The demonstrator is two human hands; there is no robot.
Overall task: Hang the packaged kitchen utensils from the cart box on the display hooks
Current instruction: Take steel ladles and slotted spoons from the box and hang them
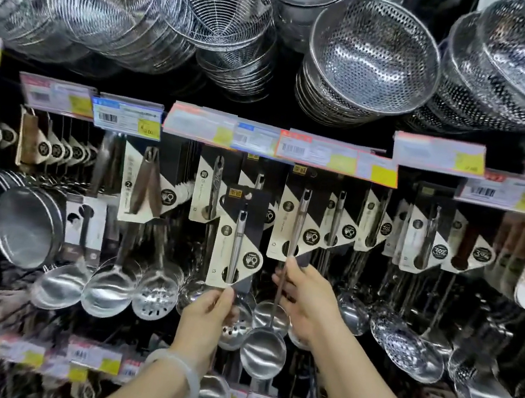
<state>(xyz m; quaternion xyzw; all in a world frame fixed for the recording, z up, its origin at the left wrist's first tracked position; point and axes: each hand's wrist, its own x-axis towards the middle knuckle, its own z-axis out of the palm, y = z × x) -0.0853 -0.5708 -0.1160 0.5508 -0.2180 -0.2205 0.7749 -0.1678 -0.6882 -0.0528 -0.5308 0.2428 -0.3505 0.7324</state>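
Perforated steel colanders (372, 55) and wire skimmer baskets (218, 10) fill the top of the frame above a row of price tags (338, 157). Both forearms rise from the bottom edge toward the centre. The left hand (208, 312), a pale bangle (177, 372) on its wrist, pinches the lower edge of a packaged slotted ladle (238, 239), card upright at centre frame. The right hand (304, 299), just right of it, has its grip curled around the thin handle of a hanging ladle (263, 350).
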